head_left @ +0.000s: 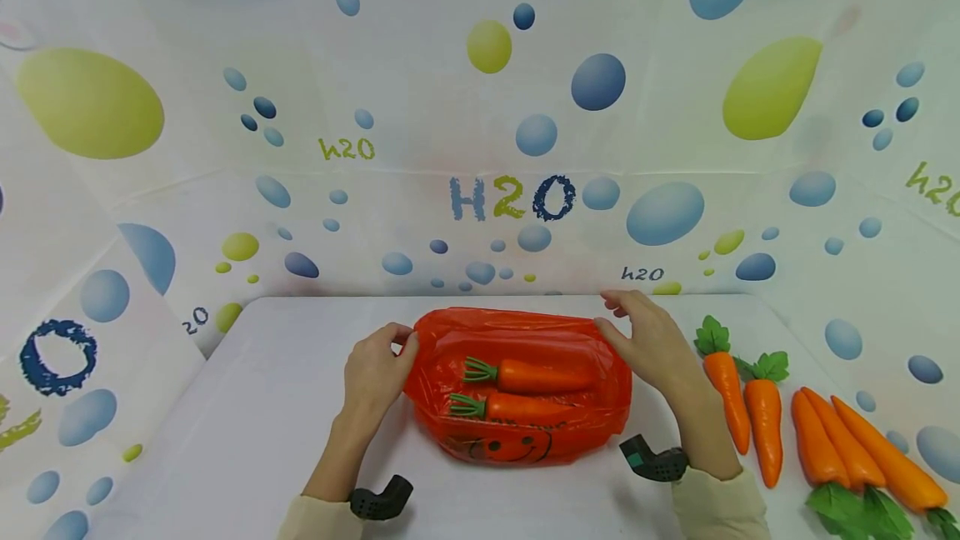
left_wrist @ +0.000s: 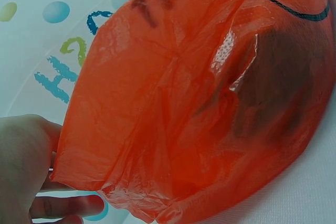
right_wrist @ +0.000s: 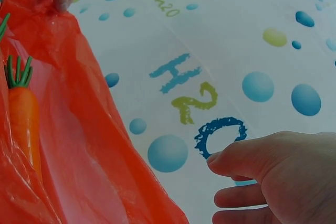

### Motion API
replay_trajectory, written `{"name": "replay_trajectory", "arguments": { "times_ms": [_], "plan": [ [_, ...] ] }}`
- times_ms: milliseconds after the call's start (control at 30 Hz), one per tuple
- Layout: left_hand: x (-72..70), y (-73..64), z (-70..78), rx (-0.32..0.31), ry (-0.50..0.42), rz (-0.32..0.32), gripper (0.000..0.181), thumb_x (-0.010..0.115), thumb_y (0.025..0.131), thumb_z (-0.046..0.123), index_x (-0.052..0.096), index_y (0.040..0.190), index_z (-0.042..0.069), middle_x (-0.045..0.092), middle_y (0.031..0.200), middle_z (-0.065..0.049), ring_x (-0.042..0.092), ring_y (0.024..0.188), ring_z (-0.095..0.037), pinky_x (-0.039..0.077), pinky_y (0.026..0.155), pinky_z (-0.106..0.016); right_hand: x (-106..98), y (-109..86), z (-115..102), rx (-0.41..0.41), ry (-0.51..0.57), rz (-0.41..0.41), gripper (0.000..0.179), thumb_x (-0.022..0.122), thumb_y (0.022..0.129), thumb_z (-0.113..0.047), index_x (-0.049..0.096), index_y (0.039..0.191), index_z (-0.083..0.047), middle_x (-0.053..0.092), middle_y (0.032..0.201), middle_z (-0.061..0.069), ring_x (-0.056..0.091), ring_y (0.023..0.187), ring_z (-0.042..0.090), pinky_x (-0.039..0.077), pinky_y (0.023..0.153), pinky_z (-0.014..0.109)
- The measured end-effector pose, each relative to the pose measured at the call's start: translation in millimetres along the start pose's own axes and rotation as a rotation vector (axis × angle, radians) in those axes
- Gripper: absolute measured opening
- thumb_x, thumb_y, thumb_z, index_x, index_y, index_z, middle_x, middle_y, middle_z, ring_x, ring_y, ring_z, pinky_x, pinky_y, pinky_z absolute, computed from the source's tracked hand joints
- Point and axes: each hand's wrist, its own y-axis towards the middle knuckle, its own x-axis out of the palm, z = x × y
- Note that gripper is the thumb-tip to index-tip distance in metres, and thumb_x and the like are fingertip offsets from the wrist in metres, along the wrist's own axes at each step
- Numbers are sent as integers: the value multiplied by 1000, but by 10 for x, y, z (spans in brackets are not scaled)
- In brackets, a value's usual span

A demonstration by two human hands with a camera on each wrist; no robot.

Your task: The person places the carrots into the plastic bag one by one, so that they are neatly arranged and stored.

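A red plastic bag (head_left: 517,327) with a black smiley print lies with its mouth spread wide. Inside it are two orange carrots, the far carrot (head_left: 551,377) and the near carrot (head_left: 528,409), green stem ends facing left. My left hand (head_left: 378,369) pinches the bag's left rim between thumb and fingers; the right wrist view also catches this grip at its top edge. Beside the bag's far right corner is my right hand (head_left: 648,344), its fingers extended and relaxed. In the right wrist view this hand (right_wrist: 278,182) holds nothing and appears apart from the red plastic.
On the right side of the white table (head_left: 255,407) lie several more carrots: two leafy-topped carrots (head_left: 763,423) and a group of carrots (head_left: 843,448) with leaves toward the near edge. A patterned curtain (head_left: 420,107) with blue and green drops hangs behind.
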Motion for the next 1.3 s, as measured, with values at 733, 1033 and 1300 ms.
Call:
{"name": "replay_trajectory", "arguments": {
  "times_ms": [733,1033,1300],
  "plan": [
    [4,5,-21,10,-3,14,21,61,95,23,74,102,8,76,91,-8,61,66,-17,52,56,-25,-5,10,218,59,7,20,50,62,97,-22,51,140,-1,61,130,23,58,116,40,53,95,58],
    [4,19,-18,14,1,13,22,61,95,23,74,102,8,76,92,-8,62,66,-18,53,57,-26,-97,0,367,141,2,31,51,62,97,-22,50,141,1,56,134,26,56,119,43,52,96,58],
    [-9,18,-4,8,3,5,22,61,95,24,74,102,8,76,92,-9,61,67,-18,52,57,-26,-147,-21,498,201,0,37,53,60,98,-24,47,142,2,53,135,29,53,121,45,52,96,60]
  ]
}}
